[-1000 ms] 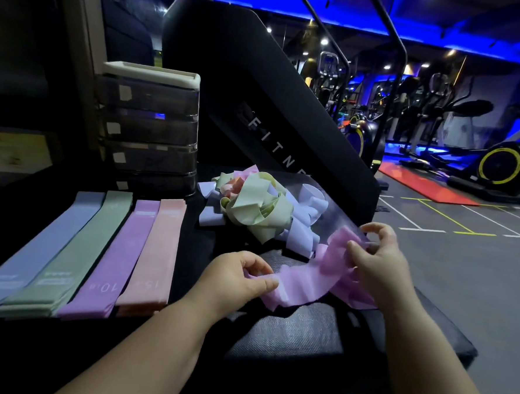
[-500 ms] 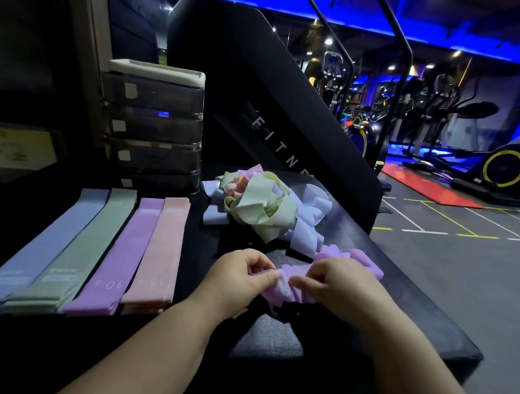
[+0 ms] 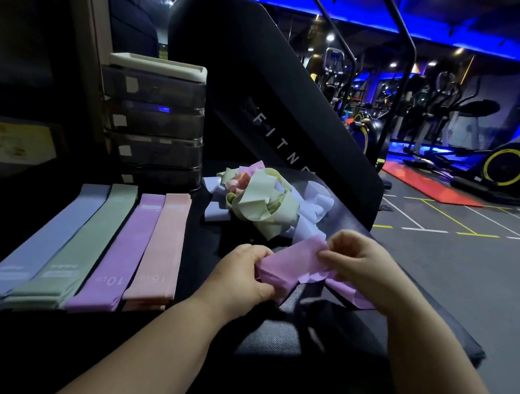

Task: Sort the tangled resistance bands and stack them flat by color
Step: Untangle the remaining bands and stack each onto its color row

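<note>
A purple resistance band [image 3: 294, 264] is held folded between both hands above the black bench. My left hand [image 3: 240, 276] grips its left end. My right hand [image 3: 359, 265] pinches its upper right part, and a loose tail of the band hangs out below that hand. Behind them lies a tangled heap of bands [image 3: 264, 204] in green, lavender-white and pink. On the left, four flat stacks lie side by side: blue [image 3: 41, 241], green [image 3: 81, 243], purple [image 3: 124, 249] and pink [image 3: 161, 248].
A stack of smoky plastic drawers [image 3: 153, 123] stands behind the flat stacks. A black slanted machine panel [image 3: 276, 106] rises behind the heap. The bench's right edge [image 3: 429, 301] drops to the gym floor, where exercise machines [image 3: 504, 163] stand far off.
The hands first came together, bunching the purple band, and have since drawn a little apart with the band folded flatter between them. The view has shifted slightly.
</note>
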`<state>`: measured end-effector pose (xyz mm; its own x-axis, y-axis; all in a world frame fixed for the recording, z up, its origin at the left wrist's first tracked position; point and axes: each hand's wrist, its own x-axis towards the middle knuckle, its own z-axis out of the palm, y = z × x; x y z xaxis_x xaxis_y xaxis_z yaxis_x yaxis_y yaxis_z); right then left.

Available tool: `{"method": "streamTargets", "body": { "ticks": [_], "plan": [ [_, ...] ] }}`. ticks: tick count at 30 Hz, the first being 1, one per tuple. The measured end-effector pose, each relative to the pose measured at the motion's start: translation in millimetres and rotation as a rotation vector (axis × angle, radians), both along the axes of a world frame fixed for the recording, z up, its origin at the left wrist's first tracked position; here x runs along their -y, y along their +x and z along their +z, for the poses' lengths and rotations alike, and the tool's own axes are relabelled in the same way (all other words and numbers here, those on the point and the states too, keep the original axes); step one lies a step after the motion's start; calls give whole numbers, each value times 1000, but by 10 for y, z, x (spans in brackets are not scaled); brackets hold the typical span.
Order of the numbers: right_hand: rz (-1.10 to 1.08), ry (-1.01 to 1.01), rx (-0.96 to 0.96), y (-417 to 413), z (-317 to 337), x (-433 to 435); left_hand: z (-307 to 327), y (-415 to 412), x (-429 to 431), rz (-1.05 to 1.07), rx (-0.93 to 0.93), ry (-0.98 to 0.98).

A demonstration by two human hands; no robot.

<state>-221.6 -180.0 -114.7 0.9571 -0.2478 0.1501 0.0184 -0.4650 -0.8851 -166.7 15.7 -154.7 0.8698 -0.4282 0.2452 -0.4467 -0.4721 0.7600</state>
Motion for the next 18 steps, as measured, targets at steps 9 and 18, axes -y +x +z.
{"method": "streamTargets", "body": {
  "ticks": [9, 18],
  "plan": [
    [94, 656, 238, -110, 225, 33, -1, 37, -2, 33, -135, -238],
    [-23, 749, 359, -24, 175, 70, 191, -48, 37, -178, -522, -614]
  ]
}}
